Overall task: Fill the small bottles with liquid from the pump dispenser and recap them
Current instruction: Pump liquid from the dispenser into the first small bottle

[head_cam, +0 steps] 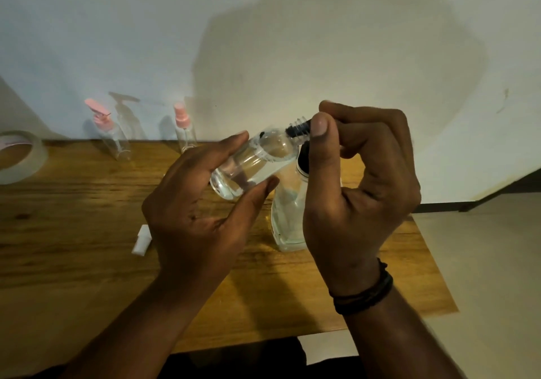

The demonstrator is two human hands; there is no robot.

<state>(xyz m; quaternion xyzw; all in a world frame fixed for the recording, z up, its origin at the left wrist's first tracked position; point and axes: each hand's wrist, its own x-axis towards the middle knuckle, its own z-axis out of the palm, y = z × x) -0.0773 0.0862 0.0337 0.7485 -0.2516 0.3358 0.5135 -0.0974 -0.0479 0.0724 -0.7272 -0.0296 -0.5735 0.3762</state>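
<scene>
While the left hand (202,203) grips a tilted clear small bottle (248,165), right-hand fingers (319,127) pinch its black nozzle (297,128); no label reads; pump dispenser (289,217) on the counter (73,217).

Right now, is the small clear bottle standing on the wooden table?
No, the left hand holds the small clear plastic bottle tilted above the wooden table.

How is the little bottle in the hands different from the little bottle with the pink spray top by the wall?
The held bottle lies tilted in the air, gripped by the left hand; the pink-topped bottle stands on the table. The held bottle's threaded neck is bare, with the right hand pinching something dark at it; the pink-topped bottle is capped. The held one has liquid inside; the other looks empty. Both are small and clear.
</scene>
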